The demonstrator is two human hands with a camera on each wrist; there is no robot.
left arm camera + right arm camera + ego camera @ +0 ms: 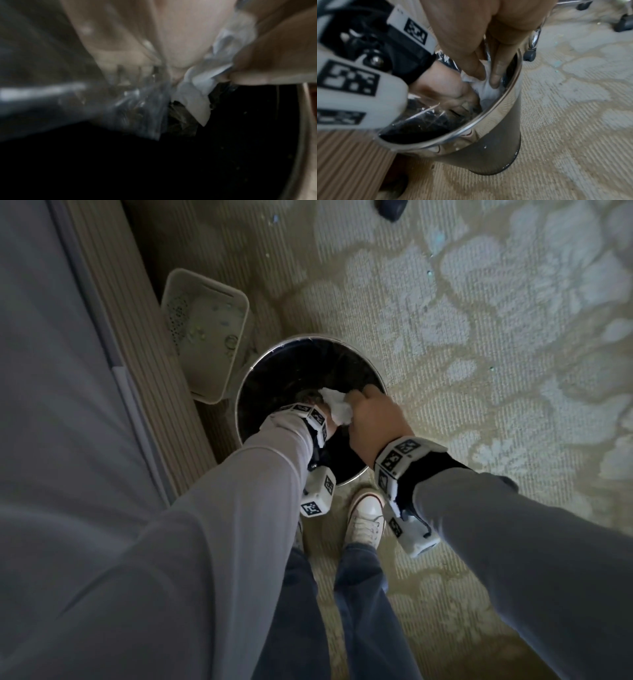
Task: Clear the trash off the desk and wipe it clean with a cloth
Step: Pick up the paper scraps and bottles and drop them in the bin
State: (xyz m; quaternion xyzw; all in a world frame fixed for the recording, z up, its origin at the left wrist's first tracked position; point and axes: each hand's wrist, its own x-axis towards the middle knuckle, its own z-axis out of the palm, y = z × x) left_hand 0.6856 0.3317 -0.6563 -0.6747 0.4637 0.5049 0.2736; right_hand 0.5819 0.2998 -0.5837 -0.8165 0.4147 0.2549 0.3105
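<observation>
A round metal bin [310, 405] with a dark liner is seen standing on patterned carpet [479, 337], just at 12 o'clock of a white shoe [364, 517]. Both hands are held over its mouth. A crumpled white tissue [337, 405] is pinched by the right hand [375, 419], fingers curled round it, at the 3 o'clock side of the opening just inside the rim. The left hand [447, 89] is reached down into the bin at 9 o'clock of the tissue; crinkled clear plastic [133, 102] is seen against its fingers, but whether it is gripped cannot be told through the blur. A pale plastic basket [205, 333] is set on the floor at 10 o'clock of the bin, touching or nearly touching it.
</observation>
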